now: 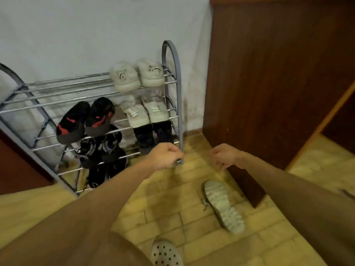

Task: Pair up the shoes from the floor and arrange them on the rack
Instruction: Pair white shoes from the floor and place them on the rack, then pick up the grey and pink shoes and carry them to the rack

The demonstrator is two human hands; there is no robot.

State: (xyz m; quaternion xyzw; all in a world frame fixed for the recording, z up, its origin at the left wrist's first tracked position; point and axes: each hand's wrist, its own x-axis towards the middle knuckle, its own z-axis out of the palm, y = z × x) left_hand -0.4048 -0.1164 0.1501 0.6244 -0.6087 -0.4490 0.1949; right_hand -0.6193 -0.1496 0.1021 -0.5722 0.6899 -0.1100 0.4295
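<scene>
The grey metal shoe rack [173,60] stands against the wall. Its top shelf holds a pair of white sneakers [137,75]. Below sit a white pair with green tabs [147,110] and a black-and-red pair [84,121]. Lower shelves carry dark shoes [151,133] and black-and-white sneakers [101,148]. One light shoe [223,206] lies sole-up on the floor tiles. My left hand [165,156] is curled shut beside the rack's front right leg; I cannot tell whether it grips the leg. My right hand [224,156] hovers above the floor, fingers curled, holding nothing.
A tall brown wooden cabinet [269,83] stands right of the rack, its corner close to the upturned shoe. A white perforated clog [166,254] shows at the bottom edge. Brown furniture [17,166] borders the rack's left side. The floor is yellowish tile.
</scene>
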